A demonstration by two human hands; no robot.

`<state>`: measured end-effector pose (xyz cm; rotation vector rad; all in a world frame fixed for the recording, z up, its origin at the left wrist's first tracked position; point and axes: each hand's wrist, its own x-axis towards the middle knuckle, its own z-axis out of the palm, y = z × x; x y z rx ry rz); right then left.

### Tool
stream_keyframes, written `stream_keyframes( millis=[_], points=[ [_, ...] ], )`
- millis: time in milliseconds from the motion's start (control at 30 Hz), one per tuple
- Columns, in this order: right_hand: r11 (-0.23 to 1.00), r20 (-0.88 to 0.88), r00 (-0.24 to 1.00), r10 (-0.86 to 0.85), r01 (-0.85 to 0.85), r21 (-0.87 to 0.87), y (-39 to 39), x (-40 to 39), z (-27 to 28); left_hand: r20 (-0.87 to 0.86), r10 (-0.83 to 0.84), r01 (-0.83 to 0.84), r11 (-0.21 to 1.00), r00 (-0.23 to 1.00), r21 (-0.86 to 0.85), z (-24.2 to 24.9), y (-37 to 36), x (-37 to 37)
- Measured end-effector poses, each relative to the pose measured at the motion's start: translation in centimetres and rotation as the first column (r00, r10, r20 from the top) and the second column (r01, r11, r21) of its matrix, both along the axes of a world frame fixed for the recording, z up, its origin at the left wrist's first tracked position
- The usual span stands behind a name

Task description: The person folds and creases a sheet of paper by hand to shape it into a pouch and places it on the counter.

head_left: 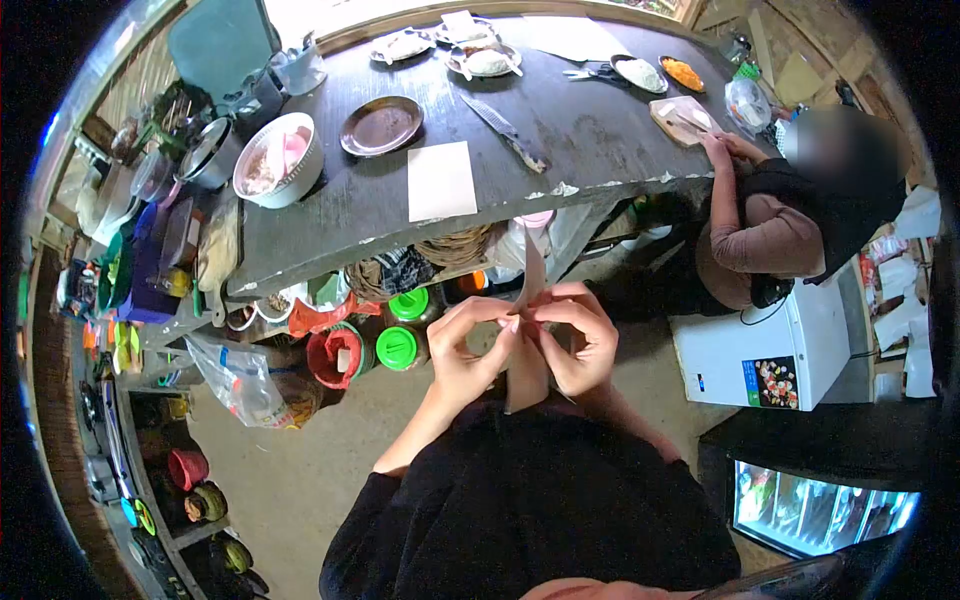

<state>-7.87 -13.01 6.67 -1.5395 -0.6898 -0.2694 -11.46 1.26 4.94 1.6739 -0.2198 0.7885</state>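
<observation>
In the head view, my left hand (465,345) and my right hand (575,340) meet in front of my chest. Both pinch the middle of a thin, pale brown strip (527,375), which looks like paper or card and stands edge-on, reaching above and below the fingers. Beyond them, a white square sheet (442,181) lies at the near edge of the dark table (350,215). A large knife (505,132) rests to the right of the sheet, and a brown round plate (382,126) sits behind it on the left.
A white basket (278,160) stands on the table's left. At the right, another person (770,215) works at a small board (685,120). Below the table are green-lidded jars (397,348) and a red-lined bucket (341,356). A white freezer (765,350) stands at the right.
</observation>
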Motion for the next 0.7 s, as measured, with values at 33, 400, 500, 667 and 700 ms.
stream_keyframes(
  millis=[33,400,500,667,700],
  points=[
    [1.0,0.062,0.998,-0.01,0.011,-0.026,0.1,0.1,0.1,-0.004,-0.013,0.013,0.999,1.0,-0.031,-0.1,0.1,0.1],
    [0.997,0.069,0.995,-0.074,0.075,-0.01,-0.3,1.0,0.9,0.053,-0.044,0.035,0.989,0.998,0.147,1.1,0.1,1.0],
    [0.997,0.117,0.991,-0.059,0.063,-0.036,-0.7,1.9,1.3,0.079,-0.049,0.034,0.982,0.996,0.184,1.6,0.0,1.7],
    [0.998,0.158,0.987,-0.024,0.032,-0.045,-1.2,3.8,1.1,0.101,-0.028,0.01,0.986,0.994,0.168,1.6,-0.5,3.4],
    [0.999,0.152,0.988,-0.023,0.03,-0.041,-1.3,4.2,1.1,0.108,-0.028,0.01,0.986,0.994,0.167,1.7,-0.6,3.7]
  ],
)
